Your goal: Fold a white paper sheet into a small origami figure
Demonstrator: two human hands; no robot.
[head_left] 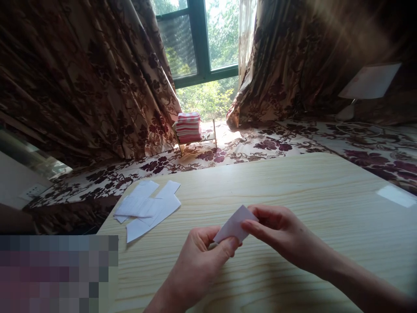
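A small white piece of paper (235, 222), roughly rectangular, is held above the table between both hands. My left hand (203, 261) pinches its lower left part, thumb on top and fingers underneath. With thumb and fingertips, my right hand (276, 226) grips the paper's right edge. Whether the paper is folded, I cannot tell. Left of the hands, several loose white paper pieces (153, 213) overlap one another on the light wood table (208, 187).
Beyond the table's far edge lies a flowered cloth surface (273, 143). On it stand a small rack with folded red-and-white striped cloths (189, 127) and a white lamp (369, 82). Patterned curtains (130, 87) flank the window (202, 48). A bright patch (395, 195) shows at the table's right. Pixelation covers the lower left.
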